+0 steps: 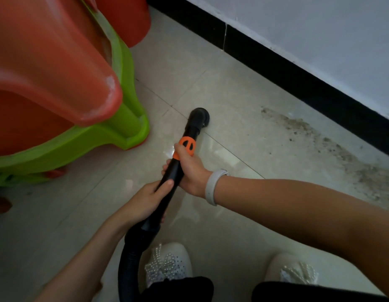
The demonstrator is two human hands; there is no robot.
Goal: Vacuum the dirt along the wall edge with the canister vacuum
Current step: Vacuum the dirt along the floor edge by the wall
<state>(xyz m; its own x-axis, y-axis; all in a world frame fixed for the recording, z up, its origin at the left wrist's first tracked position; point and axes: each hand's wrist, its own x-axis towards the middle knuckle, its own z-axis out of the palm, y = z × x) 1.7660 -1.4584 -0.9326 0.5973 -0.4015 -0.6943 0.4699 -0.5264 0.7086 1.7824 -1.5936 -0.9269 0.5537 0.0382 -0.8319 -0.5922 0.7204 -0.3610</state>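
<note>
hands both grip the stiff, light-looking black plastic vacuum wand [178, 168] at centre frame: right hand [190, 171] near its orange collar [185, 147], left hand [145, 199] lower; grey dirt [333, 147] lies right.

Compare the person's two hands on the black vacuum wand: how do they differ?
The right hand grips higher, by the orange collar; the left hand grips lower, near the ribbed black hose. Only the right wrist wears a white band. Both curl around the black vacuum wand.
</note>
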